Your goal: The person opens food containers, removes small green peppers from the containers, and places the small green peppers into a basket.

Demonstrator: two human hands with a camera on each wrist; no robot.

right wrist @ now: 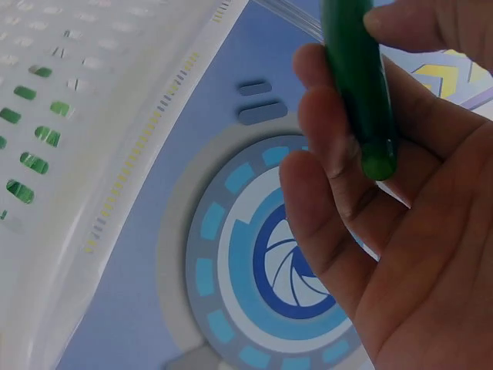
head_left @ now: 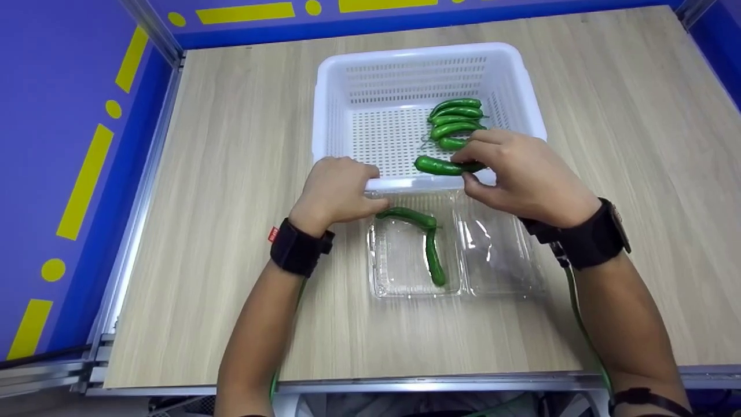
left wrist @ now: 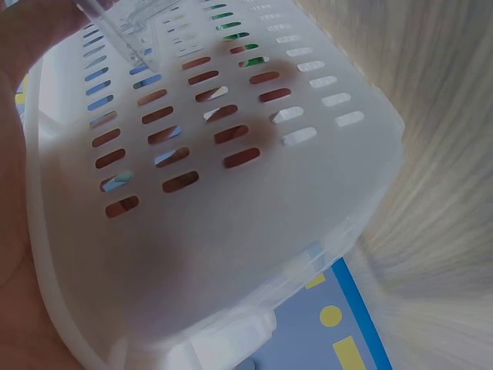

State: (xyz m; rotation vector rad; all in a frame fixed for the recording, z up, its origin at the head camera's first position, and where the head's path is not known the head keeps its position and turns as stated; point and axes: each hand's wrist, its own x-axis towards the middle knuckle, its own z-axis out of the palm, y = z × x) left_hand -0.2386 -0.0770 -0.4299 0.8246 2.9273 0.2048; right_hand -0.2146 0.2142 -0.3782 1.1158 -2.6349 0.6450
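My right hand [head_left: 524,174] pinches a green chili pepper [head_left: 437,166] between thumb and fingers, over the near wall of a white slotted plastic basket [head_left: 417,56]. The right wrist view shows the blunt end of this pepper [right wrist: 377,166] above my palm. My left hand [head_left: 337,190] grips the basket's near left corner, fingers over the rim and thumb outside; its fingers show through the slots in the left wrist view. The thumb tip overlaps the edge of a clear plastic clamshell box [head_left: 399,272]. Two green peppers [head_left: 408,216] lie in the box's left half, meeting at an angle.
Several more green peppers [head_left: 457,120] lie side by side in the basket's right part. The clamshell's lid half [head_left: 498,272] lies unfolded to the right on the wooden table [head_left: 231,174]. Blue panels [head_left: 58,145] with yellow marks border the table's left and far sides.
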